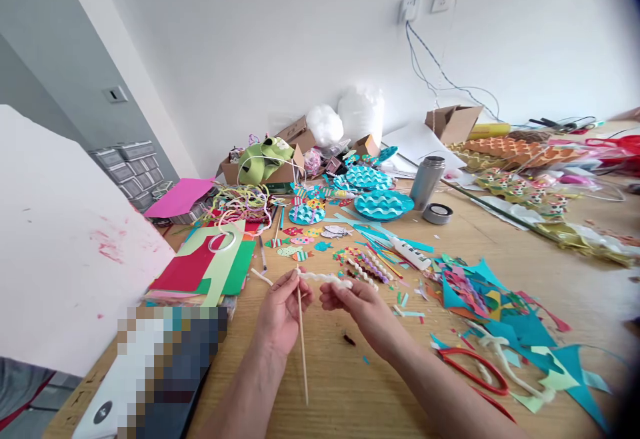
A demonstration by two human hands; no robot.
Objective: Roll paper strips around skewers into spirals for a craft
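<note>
above table (345, 379), white strand (317, 278) between left grip (281, 309), pinching it with stick (303, 352), and right grip (360, 304), pinching it

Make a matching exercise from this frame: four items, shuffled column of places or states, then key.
Items
1. wooden stick
2. white fuzzy strand
3. grey flask
4. white squeeze bottle

Places or states
A. standing upright
B. stretched between the left hand and the right hand
C. lying on its side, near blue paper strips
D. held in the left hand only, near its upper end

Pairs: 1-D, 2-B, 3-A, 4-C
</note>
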